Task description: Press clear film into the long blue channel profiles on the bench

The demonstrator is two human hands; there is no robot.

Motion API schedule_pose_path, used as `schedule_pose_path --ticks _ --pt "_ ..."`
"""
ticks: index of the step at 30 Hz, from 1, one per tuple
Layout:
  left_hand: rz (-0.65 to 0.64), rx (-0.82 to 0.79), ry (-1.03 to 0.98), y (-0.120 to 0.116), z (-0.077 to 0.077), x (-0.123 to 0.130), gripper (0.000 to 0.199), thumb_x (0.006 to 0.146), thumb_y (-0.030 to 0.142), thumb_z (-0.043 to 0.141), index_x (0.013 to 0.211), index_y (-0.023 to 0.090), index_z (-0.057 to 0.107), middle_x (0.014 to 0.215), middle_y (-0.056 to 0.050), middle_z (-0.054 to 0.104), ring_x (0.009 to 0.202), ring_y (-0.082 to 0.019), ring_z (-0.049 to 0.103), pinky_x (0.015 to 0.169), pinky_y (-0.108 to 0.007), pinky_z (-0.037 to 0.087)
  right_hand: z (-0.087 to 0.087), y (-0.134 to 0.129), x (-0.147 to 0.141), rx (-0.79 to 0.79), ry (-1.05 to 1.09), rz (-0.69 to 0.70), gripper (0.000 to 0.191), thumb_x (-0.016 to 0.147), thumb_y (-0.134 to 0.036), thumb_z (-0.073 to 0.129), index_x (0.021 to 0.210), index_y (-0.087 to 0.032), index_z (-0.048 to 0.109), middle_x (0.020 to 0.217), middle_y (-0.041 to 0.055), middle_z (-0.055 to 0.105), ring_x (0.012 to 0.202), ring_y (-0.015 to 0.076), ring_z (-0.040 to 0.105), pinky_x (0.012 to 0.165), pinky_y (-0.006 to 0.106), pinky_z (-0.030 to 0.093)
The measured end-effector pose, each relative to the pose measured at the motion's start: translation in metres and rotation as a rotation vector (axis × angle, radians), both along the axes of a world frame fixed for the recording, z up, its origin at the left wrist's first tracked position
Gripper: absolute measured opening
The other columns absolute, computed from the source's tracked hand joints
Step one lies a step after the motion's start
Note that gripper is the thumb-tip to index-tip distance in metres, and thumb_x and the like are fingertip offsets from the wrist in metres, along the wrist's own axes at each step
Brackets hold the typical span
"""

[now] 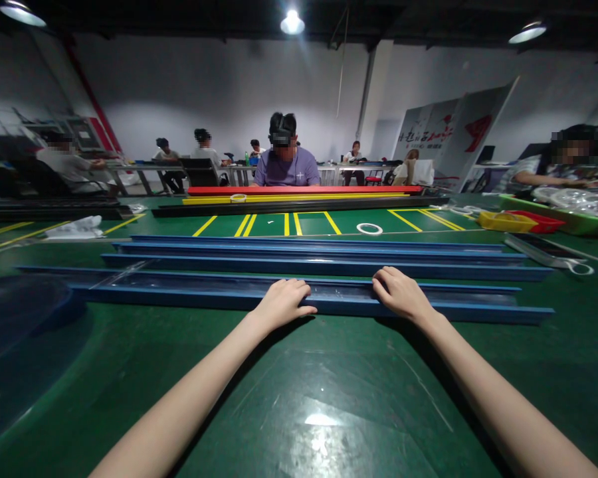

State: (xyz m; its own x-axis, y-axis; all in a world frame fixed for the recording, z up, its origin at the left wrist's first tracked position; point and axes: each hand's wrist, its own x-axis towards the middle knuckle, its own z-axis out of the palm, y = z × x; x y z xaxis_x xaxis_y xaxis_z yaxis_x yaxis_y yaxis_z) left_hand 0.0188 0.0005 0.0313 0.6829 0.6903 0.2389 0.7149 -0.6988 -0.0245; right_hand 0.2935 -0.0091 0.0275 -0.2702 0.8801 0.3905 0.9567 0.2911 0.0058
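Left hand (285, 302), right hand (404, 296), each grip curled onto nearest blue channel (346, 306)

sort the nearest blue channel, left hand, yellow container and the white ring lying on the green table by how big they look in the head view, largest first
1. Nearest blue channel
2. Left hand
3. Yellow container
4. White ring
The hand is nearer the camera than the container.

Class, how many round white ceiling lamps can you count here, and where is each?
3. One round white ceiling lamp hangs upper left, a second lamp top centre, a third lamp upper right. More may lie outside the frame.
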Motion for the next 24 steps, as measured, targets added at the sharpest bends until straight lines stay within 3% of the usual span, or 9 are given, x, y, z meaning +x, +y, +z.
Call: schedule_pose_path --ticks 10,17,24 --pt "-0.052 -0.047 -0.039 0.003 0.000 -0.003 0.025 0.079 0.042 0.052 0.089 0.019 0.056 0.090 -0.001 0.061 0.086 -0.016 0.055 0.071 -0.023 0.041 0.005 0.005 0.003 -0.089 0.091 0.013 0.025 0.085 -0.032 0.032 0.076 -0.018 0.051 0.080 0.0058 0.057 0.080 0.0165 0.052 0.072 0.026 0.038" --pt "-0.083 -0.070 -0.053 0.005 -0.002 -0.003 0.024 0.082 0.040 0.048 0.091 0.021 0.058 0.096 -0.001 0.061 0.091 -0.016 0.056 0.074 -0.023 0.041 0.019 0.015 -0.007 -0.243 0.036 -0.117 0.038 0.076 -0.056 0.043 0.069 -0.020 0.052 0.076 0.0054 0.061 0.068 0.0174 0.055 0.053 0.024 0.034" --pt "-0.095 -0.103 -0.075 0.006 -0.002 -0.004 0.025 0.081 0.040 0.048 0.096 0.022 0.058 0.098 -0.002 0.063 0.092 -0.017 0.056 0.075 -0.024 0.041 0.020 0.026 -0.025 -0.262 0.044 0.040 0.017 0.071 -0.037 0.058 0.076 -0.021 0.058 0.080 0.0028 0.063 0.074 0.0160 0.056 0.058 0.022 0.035"
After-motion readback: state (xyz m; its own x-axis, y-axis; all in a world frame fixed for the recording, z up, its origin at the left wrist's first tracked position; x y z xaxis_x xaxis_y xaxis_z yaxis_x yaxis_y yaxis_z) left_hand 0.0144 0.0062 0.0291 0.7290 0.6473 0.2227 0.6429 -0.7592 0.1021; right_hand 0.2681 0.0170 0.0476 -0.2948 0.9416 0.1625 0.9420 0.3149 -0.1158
